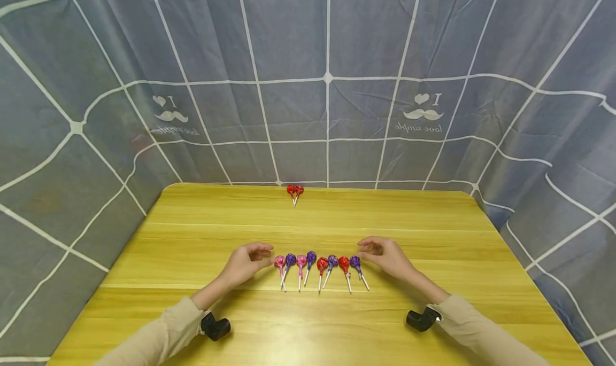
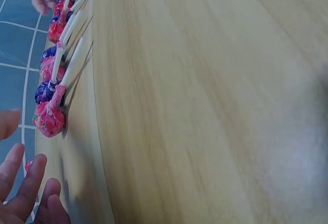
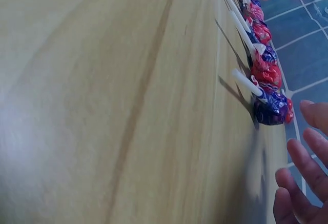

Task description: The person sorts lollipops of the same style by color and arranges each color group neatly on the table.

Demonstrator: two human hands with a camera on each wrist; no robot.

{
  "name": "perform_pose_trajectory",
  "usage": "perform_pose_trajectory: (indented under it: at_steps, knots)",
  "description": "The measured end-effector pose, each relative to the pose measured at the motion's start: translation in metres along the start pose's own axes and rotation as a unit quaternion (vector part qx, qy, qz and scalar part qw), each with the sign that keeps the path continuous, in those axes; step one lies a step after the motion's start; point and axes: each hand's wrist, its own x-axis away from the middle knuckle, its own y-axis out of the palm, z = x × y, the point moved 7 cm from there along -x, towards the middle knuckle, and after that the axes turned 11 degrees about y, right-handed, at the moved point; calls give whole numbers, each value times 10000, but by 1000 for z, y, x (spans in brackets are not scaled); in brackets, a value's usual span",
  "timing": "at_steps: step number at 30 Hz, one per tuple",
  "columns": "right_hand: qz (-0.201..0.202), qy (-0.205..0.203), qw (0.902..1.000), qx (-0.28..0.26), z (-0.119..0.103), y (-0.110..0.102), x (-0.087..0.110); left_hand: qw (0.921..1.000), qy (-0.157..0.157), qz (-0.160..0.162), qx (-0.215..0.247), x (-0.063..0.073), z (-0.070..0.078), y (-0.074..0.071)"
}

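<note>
A row of several wrapped lollipops, pink, purple and red, lies across the middle of the table, sticks pointing toward me. My left hand (image 1: pixel 247 263) is at the left end, its thumb close beside the outermost pink lollipop (image 1: pixel 280 261). In the left wrist view a gap shows between the fingers (image 2: pixel 32 183) and that pink lollipop. At the right end, my right hand (image 1: pixel 389 257) is near the outermost purple lollipop (image 1: pixel 355 262). Its fingers (image 3: pixel 302 165) are spread loosely and grip nothing in the right wrist view. A red lollipop (image 1: pixel 344 264) lies next to the purple one.
Two more red lollipops (image 1: pixel 291 190) lie together at the table's far edge, their sticks crossing. The wooden table (image 1: pixel 298 334) ends against a grey curtain (image 1: pixel 298 109) with white grid lines, which also hangs at both sides. A black wrist device (image 1: pixel 215 327) sits at each sleeve.
</note>
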Motion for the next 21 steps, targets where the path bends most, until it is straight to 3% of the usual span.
perform_pose_trajectory:
  at_steps: [8,12,21]
  knots:
    - [-216,-97,9997,-15,-20,10,7,9999,151,-64,-53,-6,4,6]
    - [-419,-275,9987,-58,-34,12,10,9992,381,-102,-65,-12,11,11]
    - [-555,-573,9966,182,-14,22,-3,9964,786,-331,3,-24,29,31]
